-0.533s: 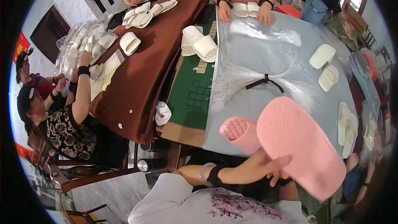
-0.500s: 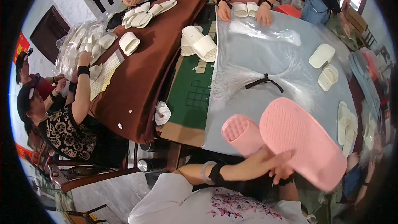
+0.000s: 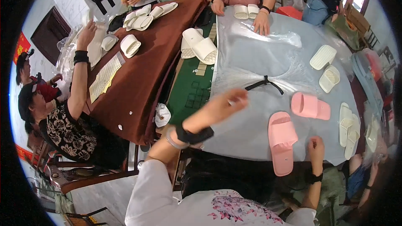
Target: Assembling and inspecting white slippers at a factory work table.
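Observation:
Two pink slippers lie apart on the grey tabletop: one pink slipper (image 3: 282, 144) points away from me at the near edge, and the other pink slipper (image 3: 310, 106) lies crosswise beyond it. My left hand (image 3: 224, 106), blurred by motion, hovers over the table with fingers partly spread and nothing visible in it. Just beyond it is a bundle of clear plastic bags (image 3: 293, 83), gathered by a black strap (image 3: 264, 83). My right hand (image 3: 316, 148) rests beside the near slipper, fingers curled in, with nothing seen in them.
White slippers lie at the right, one white slipper (image 3: 323, 57) among them, and a crossed pair (image 3: 200, 46) sits left of the bags. Across the table a co-worker's hand (image 3: 261, 23) touches plastic film. A brown-covered table (image 3: 138, 79) with a paper sheet (image 3: 106, 77) stands left.
Both pink slippers, held up before, now lie on the table, released. My left hand has swung left and forward toward the plastic bundle; my right hand has come down at the table's near edge.

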A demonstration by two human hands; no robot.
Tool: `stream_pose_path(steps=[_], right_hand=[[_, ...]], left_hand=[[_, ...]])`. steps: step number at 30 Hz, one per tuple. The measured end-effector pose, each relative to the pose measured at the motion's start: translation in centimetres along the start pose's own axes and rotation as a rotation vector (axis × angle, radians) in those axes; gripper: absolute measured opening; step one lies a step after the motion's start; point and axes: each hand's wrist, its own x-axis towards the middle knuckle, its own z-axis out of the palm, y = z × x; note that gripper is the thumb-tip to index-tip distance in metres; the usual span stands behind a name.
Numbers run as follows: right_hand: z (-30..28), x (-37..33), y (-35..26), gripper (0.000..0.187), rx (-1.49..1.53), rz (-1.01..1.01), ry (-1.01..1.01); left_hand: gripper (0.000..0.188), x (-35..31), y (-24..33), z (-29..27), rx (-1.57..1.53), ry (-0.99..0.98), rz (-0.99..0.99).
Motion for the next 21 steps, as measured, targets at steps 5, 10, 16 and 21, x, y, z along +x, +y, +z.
stream_pose_path(steps=[5, 10, 16, 21], right_hand=[[-1.2, -1.2, -9.7, 0.031, 0.058, -0.219, -0.102], [1.1, -1.6, -13.8, 0.046, -0.297, -0.502, -0.266], [0.7, 1.6, -4.0, 0.041, -0.390, -0.296, 0.049], [-3.3, 5.6, 6.3, 0.047, -0.563, -0.086, 0.207]], left_hand=[[0.051, 4.2, -8.0, -11.0, 0.595, 0.464, 0.099], [0.071, 4.8, -13.6, -16.1, 0.708, 0.524, -0.150], [0.086, 3.8, -16.6, -17.3, 0.502, 0.661, -0.423], [0.074, 5.0, -16.1, -16.5, 0.621, 0.710, -0.220]])
